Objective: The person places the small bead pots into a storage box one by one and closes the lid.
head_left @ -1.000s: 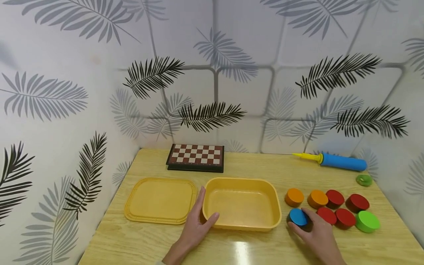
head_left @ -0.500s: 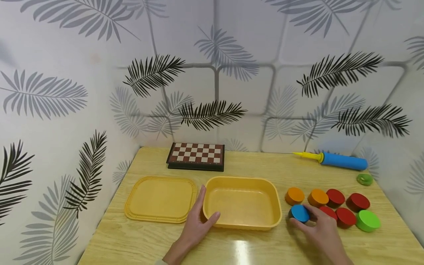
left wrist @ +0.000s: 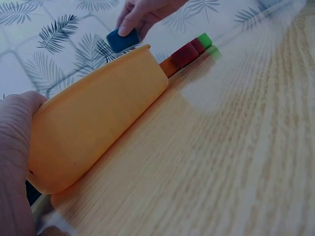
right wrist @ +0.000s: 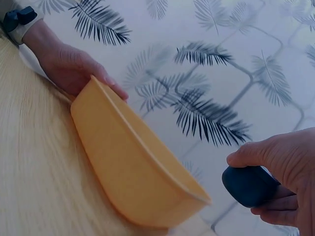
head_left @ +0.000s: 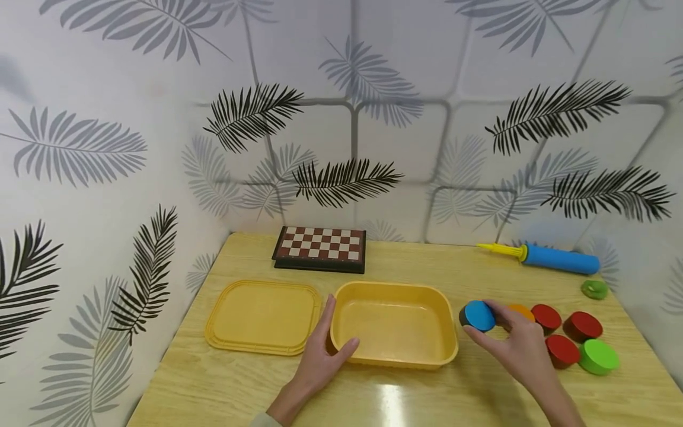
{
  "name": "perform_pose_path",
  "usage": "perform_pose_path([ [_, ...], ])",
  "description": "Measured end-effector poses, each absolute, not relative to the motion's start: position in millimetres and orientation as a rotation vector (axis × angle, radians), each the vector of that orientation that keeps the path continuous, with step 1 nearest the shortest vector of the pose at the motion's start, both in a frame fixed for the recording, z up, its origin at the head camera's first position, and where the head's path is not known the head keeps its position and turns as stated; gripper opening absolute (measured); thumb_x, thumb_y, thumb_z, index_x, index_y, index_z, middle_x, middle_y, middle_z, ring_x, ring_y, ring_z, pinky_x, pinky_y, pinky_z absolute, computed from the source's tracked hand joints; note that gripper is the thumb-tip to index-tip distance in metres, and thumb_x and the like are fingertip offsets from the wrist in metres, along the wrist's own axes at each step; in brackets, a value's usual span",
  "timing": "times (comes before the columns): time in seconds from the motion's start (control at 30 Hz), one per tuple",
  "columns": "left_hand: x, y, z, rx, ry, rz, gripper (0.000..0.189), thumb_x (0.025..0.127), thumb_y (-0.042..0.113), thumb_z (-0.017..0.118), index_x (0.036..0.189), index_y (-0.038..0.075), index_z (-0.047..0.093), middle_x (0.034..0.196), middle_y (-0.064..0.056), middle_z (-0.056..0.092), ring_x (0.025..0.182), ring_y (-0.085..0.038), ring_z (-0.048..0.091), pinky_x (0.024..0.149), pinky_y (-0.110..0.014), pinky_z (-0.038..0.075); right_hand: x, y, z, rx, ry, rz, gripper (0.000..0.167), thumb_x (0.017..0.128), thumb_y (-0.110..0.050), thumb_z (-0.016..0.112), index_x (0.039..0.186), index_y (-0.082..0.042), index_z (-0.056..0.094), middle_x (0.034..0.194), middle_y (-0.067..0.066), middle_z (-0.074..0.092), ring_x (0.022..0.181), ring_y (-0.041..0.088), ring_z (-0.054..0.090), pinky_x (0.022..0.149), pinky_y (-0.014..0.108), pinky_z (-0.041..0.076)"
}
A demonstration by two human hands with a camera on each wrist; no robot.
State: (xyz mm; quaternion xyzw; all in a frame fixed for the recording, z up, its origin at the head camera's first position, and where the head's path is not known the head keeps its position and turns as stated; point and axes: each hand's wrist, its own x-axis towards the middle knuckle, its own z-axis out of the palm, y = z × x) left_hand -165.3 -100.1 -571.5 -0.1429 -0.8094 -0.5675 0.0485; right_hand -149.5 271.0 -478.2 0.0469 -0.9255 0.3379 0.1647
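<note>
One blue cylinder (head_left: 478, 315) newly aloft

the yellow, rectangular, open plastic tub (head_left: 392, 329) looked smooth with a soft sheen; the flat yellow plastic panel (head_left: 264, 317) seemed more matt, its border ridged. the blue, round block (head_left: 480, 315) had a smooth top. the pale wood-grain worktop (head_left: 459, 409) was glossy.

The right hand (right wrist: 290, 160) pinches a dark blue block (right wrist: 247, 187) near a yellow tub (right wrist: 130, 160). The left hand (right wrist: 71, 66) touches the tub's far end. Leaves (right wrist: 211, 118) decorate the wall (right wrist: 206, 24).
</note>
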Motion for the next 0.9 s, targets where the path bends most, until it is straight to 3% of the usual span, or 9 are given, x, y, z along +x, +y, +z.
perform_pose_path([
  [0.13,-165.5,-100.2,-572.3,-0.433,-2.47,-1.727,0.095,0.097,0.041,0.074,0.168,0.032,0.013,0.176,-0.003,0.012,0.159,-0.018,0.012,0.127,-0.054,0.015,-158.3,256.5,-467.6,0.221,-2.669,1.062,0.066,0.084,-0.031,0.09,0.135,0.001,0.066,0.117,0.021,0.075,0.1,0.035,0.074,0.086,0.056,0.061],
  [0.3,-165.9,-98.1,-571.1,-0.436,-2.454,-1.728,0.095,0.097,0.042,0.073,0.168,0.033,0.013,0.176,0.0,0.011,0.159,-0.016,0.012,0.127,-0.055,0.015,-176.0,238.4,-473.4,0.386,-2.7,1.155,0.062,0.083,-0.028,0.091,0.133,0.0,0.067,0.12,0.018,0.074,0.099,0.03,0.075,0.084,0.049,0.063],
  [0.5,-166.2,-96.4,-569.9,-0.441,-2.429,-1.748,0.094,0.097,0.039,0.074,0.168,0.029,0.014,0.175,-0.001,0.013,0.16,-0.02,0.014,0.127,-0.055,0.017,-196.1,208.9,-487.5,0.581,-2.771,1.206,0.057,0.083,-0.026,0.091,0.128,0.0,0.069,0.118,0.016,0.074,0.098,0.028,0.075,0.084,0.048,0.063],
  [0.67,-167.4,-97.3,-572.0,-0.431,-2.443,-1.739,0.094,0.097,0.039,0.074,0.169,0.029,0.014,0.176,-0.003,0.013,0.16,-0.019,0.014,0.127,-0.048,0.017,-215.4,182.5,-492.0,0.687,-2.847,1.12,0.052,0.081,-0.029,0.092,0.122,-0.003,0.072,0.112,0.007,0.075,0.091,0.019,0.067,0.081,0.041,0.061],
  [0.9,-168.2,-97.6,-572.5,-0.454,-2.442,-1.705,0.092,0.098,0.038,0.073,0.169,0.016,0.019,0.175,0.0,0.014,0.159,-0.02,0.017,0.127,-0.044,0.019,-236.0,153.4,-490.2,0.719,-2.955,1.042,0.056,0.081,-0.031,0.092,0.125,-0.002,0.072,0.113,0.008,0.074,0.092,0.02,0.064,0.083,0.038,0.059],
])
